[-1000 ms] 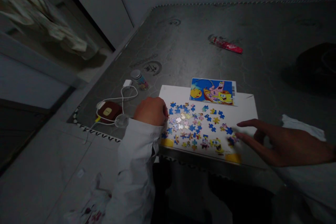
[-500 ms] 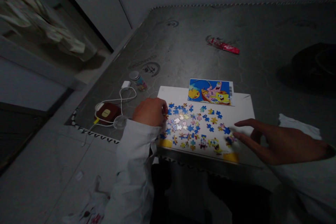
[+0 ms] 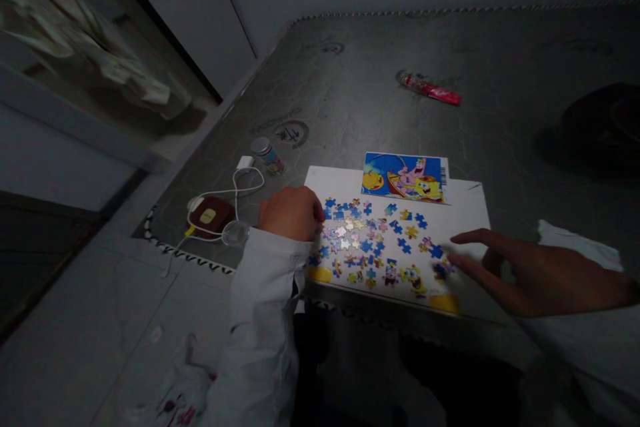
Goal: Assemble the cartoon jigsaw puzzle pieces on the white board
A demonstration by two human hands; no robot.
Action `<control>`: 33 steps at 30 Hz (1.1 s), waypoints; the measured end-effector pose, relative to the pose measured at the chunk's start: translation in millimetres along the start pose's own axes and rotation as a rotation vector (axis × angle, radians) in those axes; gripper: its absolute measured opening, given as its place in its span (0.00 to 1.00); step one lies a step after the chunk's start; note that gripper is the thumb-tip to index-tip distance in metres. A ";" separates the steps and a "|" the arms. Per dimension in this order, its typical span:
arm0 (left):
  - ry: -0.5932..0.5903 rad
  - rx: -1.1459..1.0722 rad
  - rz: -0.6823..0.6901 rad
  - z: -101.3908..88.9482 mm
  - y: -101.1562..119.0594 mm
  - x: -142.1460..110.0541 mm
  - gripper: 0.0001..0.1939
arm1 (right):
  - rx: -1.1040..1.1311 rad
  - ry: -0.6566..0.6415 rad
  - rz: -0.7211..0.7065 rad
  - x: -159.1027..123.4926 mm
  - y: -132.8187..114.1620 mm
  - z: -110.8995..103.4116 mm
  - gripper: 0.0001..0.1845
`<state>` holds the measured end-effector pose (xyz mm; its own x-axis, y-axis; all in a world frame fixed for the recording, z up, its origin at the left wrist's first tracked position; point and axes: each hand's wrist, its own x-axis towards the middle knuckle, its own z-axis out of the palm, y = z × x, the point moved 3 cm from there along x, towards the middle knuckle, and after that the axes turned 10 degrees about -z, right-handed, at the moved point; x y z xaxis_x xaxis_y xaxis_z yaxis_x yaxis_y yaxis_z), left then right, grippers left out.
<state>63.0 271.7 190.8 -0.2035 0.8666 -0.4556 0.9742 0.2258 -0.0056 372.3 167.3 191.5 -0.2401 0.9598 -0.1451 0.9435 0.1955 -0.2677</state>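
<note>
Many small jigsaw puzzle pieces (image 3: 367,245) lie scattered over a white board (image 3: 460,213). My left hand (image 3: 293,213) rests at the board's left edge, its fingers curled beside the leftmost pieces; whatever its fingertips hold, if anything, is hidden. At the right side, my right hand (image 3: 525,270) hovers with thumb and index finger stretched apart, close to a few blue and purple pieces (image 3: 443,270). Nothing shows between those fingers. A picture card (image 3: 405,177) with cartoon characters on blue lies across the board's far edge.
Left of the board stand a small printed canister (image 3: 269,155) and a brown box (image 3: 213,215) with a white cable and plug (image 3: 245,163). A red wrapper (image 3: 433,89) lies farther back. White tissue (image 3: 577,245) is beside my right hand, and a dark object (image 3: 600,127) sits far right.
The whole view has shifted slightly, so everything appears a little to the right. Both hands keep nearly the same pose and place relative to the board.
</note>
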 end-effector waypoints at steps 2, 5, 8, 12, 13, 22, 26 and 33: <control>-0.012 0.008 0.013 -0.1 0.3 -0.4 0.09 | -0.003 0.013 -0.002 -0.4 -0.2 0.3 0.24; -0.025 0.023 0.029 -0.1 0.6 -0.8 0.09 | -0.007 0.022 -0.002 -0.4 -1.0 -0.1 0.24; -0.022 0.039 0.023 -0.7 1.1 -1.6 0.09 | -0.011 0.008 0.004 -0.1 -2.5 -1.2 0.24; -0.023 0.053 0.030 -2.0 2.5 -4.0 0.11 | -0.003 0.004 0.014 0.6 -2.7 -2.6 0.25; -0.023 0.052 0.042 -2.2 3.0 -4.7 0.11 | -0.002 0.002 0.021 1.0 -1.9 -2.5 0.25; -0.026 -0.016 0.103 1.5 1.8 -1.9 0.13 | 0.015 -0.025 0.036 2.8 7.3 3.3 0.29; -0.068 -0.035 0.099 -0.7 -1.5 -3.0 0.09 | 0.023 -0.025 0.032 2.8 7.5 6.6 0.31; 0.043 -0.178 0.303 -10.7 16.6 -18.9 0.04 | -0.047 -0.041 0.038 6.5 9.3 13.5 0.25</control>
<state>81.9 263.9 208.8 0.0849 0.9234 -0.3743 0.9592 0.0259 0.2814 376.4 172.7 175.2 -0.2126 0.9577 -0.1937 0.9614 0.1697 -0.2164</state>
